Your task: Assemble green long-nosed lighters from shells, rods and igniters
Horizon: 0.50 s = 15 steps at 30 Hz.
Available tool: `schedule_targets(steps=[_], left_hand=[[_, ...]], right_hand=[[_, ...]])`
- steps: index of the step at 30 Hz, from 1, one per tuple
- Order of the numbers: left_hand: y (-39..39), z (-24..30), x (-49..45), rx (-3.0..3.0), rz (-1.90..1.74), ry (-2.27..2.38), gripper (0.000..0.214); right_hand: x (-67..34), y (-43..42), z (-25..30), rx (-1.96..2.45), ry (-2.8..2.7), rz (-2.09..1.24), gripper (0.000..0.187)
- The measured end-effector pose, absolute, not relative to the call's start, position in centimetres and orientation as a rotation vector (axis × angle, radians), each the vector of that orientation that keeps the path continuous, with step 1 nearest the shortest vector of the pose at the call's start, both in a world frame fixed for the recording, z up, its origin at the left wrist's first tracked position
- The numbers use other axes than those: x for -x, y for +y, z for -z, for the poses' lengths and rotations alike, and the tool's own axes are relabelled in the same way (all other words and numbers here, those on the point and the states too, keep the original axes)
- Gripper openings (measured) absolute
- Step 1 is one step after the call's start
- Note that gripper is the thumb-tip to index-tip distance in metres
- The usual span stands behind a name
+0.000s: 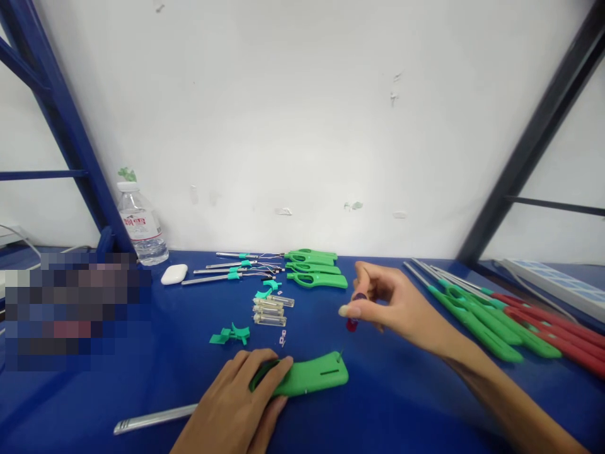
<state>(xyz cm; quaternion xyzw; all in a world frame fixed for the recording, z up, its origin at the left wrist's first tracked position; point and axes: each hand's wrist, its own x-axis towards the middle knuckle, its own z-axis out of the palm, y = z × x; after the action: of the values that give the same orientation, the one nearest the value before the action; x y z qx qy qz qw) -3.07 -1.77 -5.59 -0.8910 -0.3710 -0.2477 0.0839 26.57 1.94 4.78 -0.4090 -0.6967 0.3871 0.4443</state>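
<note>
A green long-reach lighter (319, 375) lies on the blue table, its metal tube (155, 419) pointing left. My left hand (241, 397) is wrapped around it near the trigger opening and holds it down. Above and right of the lighter's butt end, my right hand (378, 302) pinches a small dark red screwdriver (352, 324) between thumb and fingers. The fingers hide most of its handle. A thin metal bit (339, 357) shows at the lighter's butt end; whether it belongs to the screwdriver I cannot tell.
Clear fuel tanks (269, 312), teal triggers (231, 334) and small pale pieces (282, 338) lie beyond my left hand. Opened green lighters (314, 280) with wired tubes lie behind. Green lighters (477, 321) and red ones (558, 328) lie right. A water bottle (142, 224) and white case (174, 274) stand back left.
</note>
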Motion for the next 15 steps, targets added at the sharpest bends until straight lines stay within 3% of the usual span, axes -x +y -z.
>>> schedule_targets(steps=[15], left_hand=[[-0.9,6.5,3.5,2.531,0.828,-0.832,0.039]], right_hand=[[-27.5,3.4,-4.9,0.833,-1.464,-0.729,0.046]])
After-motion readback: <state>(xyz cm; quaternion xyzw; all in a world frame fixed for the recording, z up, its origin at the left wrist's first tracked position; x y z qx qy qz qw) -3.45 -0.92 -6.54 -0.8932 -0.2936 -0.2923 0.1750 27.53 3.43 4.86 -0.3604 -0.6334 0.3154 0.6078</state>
